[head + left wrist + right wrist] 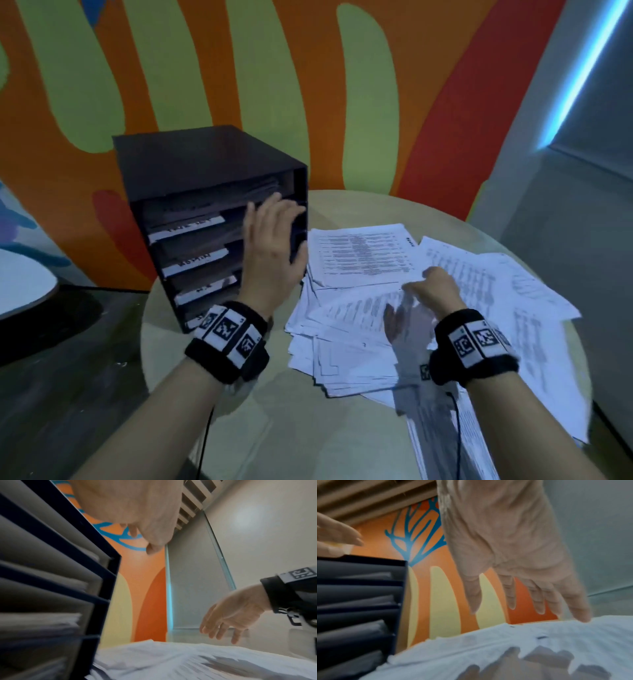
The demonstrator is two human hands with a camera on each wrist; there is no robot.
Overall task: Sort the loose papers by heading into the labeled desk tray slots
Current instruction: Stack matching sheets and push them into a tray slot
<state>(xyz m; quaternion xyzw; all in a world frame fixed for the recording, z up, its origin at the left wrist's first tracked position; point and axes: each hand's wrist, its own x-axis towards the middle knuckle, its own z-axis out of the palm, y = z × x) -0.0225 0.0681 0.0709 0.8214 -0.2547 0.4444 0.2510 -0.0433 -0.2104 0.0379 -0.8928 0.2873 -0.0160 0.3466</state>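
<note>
A black desk tray [212, 164] with several labelled slots stands at the back left of the round table [212, 359]; papers lie in its slots. A loose pile of printed papers [363, 253] spreads to its right. My left hand [274, 246] is raised in front of the tray's right edge with straight fingers and holds nothing. My right hand [435, 291] reaches down over the pile. In the right wrist view its fingers [511, 595] are spread, with one tip touching the papers [488, 649]. The left wrist view shows the tray's slots [51, 555] and the right hand [231, 618] above the papers [171, 658].
A painted orange and green wall stands close behind the table. A dark surface with a white rounded object [20, 284] lies to the left. Thin black cables [457, 428] hang from both wrists. Papers overhang the table's right edge.
</note>
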